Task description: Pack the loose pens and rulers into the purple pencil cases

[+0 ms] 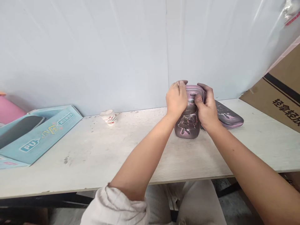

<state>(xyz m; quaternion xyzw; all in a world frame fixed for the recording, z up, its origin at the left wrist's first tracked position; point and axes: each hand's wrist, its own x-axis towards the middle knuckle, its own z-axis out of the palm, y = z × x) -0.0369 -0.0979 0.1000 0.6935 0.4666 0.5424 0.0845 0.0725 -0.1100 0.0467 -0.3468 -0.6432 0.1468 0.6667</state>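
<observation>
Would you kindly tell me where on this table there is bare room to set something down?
Bare tabletop runs between the small cup and the held purple case, and right of the second case. It is crowded around the left hand and right hand, and at the blue box.

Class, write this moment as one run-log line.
left hand: grips upright purple moulded zip pencil case | right hand: grips same case

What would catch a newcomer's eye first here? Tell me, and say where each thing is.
The left hand and right hand gripping a shiny purple pencil case upright at the middle of the white table stand out first. A similar case lies flat just to its right. A pale blue printed carton sits at the table's left end, and a brown cardboard box juts in at the right.
</observation>
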